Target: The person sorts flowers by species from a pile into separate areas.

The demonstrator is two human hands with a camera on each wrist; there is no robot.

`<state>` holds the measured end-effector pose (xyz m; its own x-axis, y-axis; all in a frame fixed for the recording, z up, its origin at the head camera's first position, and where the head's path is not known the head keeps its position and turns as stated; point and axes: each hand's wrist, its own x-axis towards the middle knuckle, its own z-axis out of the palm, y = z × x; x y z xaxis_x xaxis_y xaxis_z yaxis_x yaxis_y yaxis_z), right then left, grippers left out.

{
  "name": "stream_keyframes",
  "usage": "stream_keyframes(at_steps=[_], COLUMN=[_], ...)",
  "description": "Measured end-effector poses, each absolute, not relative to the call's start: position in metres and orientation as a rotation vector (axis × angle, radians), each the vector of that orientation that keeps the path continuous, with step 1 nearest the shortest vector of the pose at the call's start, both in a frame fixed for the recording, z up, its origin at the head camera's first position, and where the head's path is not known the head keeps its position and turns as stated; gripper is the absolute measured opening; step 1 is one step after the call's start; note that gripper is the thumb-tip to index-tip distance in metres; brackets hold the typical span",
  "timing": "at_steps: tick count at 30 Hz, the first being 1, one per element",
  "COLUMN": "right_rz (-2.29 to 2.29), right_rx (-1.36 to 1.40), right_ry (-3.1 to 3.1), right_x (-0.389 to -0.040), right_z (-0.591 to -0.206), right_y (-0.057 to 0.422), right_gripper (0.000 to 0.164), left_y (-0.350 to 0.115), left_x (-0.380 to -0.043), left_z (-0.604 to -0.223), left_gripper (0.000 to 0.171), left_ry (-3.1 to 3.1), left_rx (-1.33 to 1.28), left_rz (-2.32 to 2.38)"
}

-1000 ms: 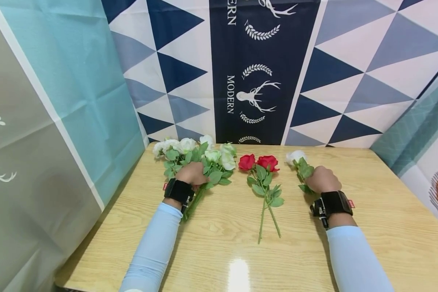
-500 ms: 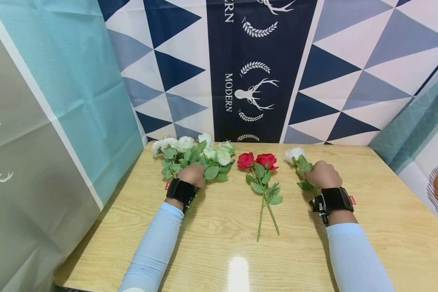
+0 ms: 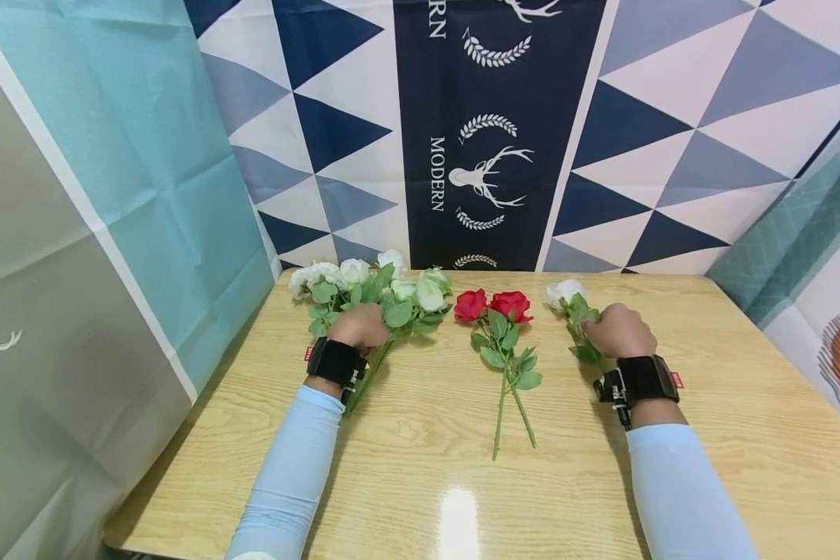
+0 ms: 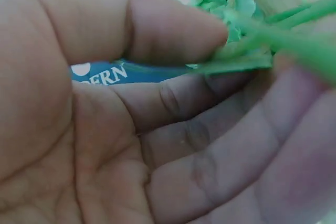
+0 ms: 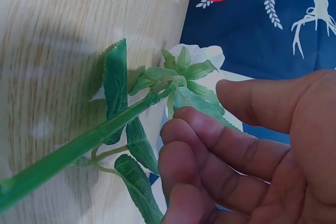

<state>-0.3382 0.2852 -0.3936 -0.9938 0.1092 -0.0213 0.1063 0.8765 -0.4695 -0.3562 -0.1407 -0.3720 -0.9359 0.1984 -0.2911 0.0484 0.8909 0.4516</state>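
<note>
On the table's left, a bunch of white and pale green artificial roses (image 3: 399, 292) lies with its blooms toward the back. My left hand (image 3: 359, 325) is over its stems, and in the left wrist view thumb and fingers pinch a green stem (image 4: 299, 45). At the right lies a single white rose (image 3: 565, 293), its stem (image 5: 68, 153) near the table. My right hand (image 3: 619, 330) is beside its leaves; the right wrist view has the thumb apart from the loosely bent fingers (image 5: 231, 145), a leaf showing behind the gap.
Two red roses (image 3: 511, 306) with crossed stems lie on the wooden table (image 3: 420, 459) between the hands. A patterned cloth (image 3: 490, 132) hangs along the back edge, and another cloth (image 3: 182, 194) hangs on the left side.
My left hand has shifted slightly left and back over the stems. My right hand stays by the single white rose, and the red roses have not moved.
</note>
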Motion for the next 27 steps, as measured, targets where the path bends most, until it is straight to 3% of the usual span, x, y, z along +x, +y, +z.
stream_keyframes(at_steps=[13,18,20,27], right_rz=[0.774,0.782,0.785,0.798], right_rx=[-0.16,-0.144,-0.137,-0.117], right_ry=[-3.033,-3.032,-3.034,-3.022], right_x=[-0.338,-0.338,-0.338,-0.337], right_z=[-0.392,-0.391,-0.39,-0.388], right_y=[0.285,0.286,0.286,0.286], right_gripper=[0.051,0.052,0.052,0.053], left_y=[-0.153,-0.167,-0.173,-0.187], left_x=[-0.345,-0.343,-0.343,-0.343], left_z=[-0.349,-0.341,-0.339,-0.334], left_gripper=[0.018,0.049,0.054,0.043], left_ry=[2.716,2.749,2.764,2.923], left_rx=[0.176,0.288,0.315,0.315], left_rz=[0.74,0.744,0.767,0.939])
